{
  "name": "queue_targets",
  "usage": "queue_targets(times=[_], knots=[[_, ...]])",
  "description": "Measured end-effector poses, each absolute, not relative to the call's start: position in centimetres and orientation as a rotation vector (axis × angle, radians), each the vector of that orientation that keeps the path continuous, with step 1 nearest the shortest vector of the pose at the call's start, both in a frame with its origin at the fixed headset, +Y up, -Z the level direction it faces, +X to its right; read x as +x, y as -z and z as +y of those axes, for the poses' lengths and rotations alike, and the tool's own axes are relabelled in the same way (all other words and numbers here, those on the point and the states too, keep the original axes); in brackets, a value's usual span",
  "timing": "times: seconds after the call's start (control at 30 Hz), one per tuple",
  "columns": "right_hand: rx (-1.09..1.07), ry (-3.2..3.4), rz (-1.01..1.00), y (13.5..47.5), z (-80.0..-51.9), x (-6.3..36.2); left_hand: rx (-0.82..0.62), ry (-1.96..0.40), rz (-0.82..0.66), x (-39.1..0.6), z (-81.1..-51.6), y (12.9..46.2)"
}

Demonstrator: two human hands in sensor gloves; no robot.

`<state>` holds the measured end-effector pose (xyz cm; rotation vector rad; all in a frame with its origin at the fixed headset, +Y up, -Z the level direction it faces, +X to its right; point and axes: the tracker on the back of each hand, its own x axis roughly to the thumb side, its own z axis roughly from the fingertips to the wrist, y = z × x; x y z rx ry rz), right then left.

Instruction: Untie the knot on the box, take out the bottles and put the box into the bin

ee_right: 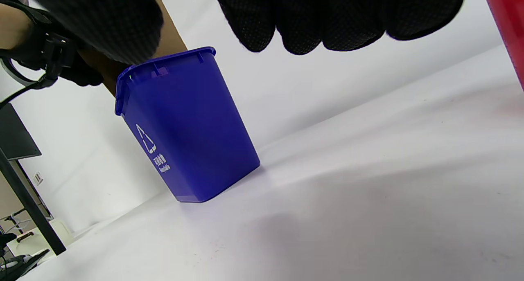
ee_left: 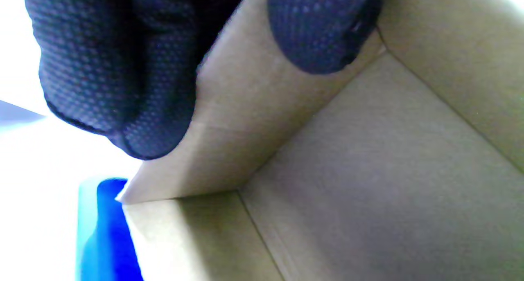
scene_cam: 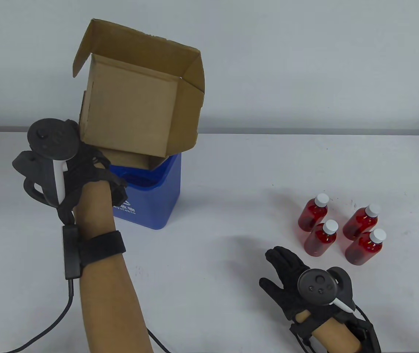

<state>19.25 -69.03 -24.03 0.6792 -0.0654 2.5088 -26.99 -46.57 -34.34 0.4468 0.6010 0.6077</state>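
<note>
One box, empty, flaps open, tilted in upper-left of table view with its low corner inside the blue bin. My left hand pinches its wall, fingers outside, thumb inside, to steer it in. Four red bottles stand lower right, clear of the drop. My right hand rests flat beside them, fingers relaxed, holding nothing.

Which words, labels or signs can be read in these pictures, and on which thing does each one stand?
Blue bin: a white recycling triangle sign.
Blue bin, under the sign: white characters and a Latin word, perhaps "Recyclable", too small and partly hidden to be sure.
Cardboard box, four red bottles: no text visible.
</note>
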Motion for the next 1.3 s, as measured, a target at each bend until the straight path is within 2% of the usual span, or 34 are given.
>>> queue_targets(times=[0.2, 0.27, 0.43, 0.7, 0.93, 1.3], knots=[[0.674, -2.507, -0.065, 24.1, -69.0, 19.4, 0.373, -0.668, 0.632, -27.5, -48.8, 35.4], [0.675, -2.508, -0.058, 24.1, -69.1, 19.3, 0.246, -0.700, 0.654, -27.6, -50.1, 35.8], [0.682, -2.504, -0.049, 24.1, -69.1, 19.3, 0.216, -0.653, 0.617, -27.2, -49.8, 35.7], [0.676, -2.505, -0.043, 24.2, -69.2, 19.4, 0.248, -0.648, 0.546, -26.7, -48.6, 34.6], [0.673, -2.508, -0.053, 24.2, -69.1, 19.5, 0.258, -0.566, 0.387, -24.3, -49.1, 33.6], [0.645, -2.508, -0.070, 24.4, -69.1, 19.9, 0.369, -0.452, 0.120, -19.6, -50.6, 28.6]])
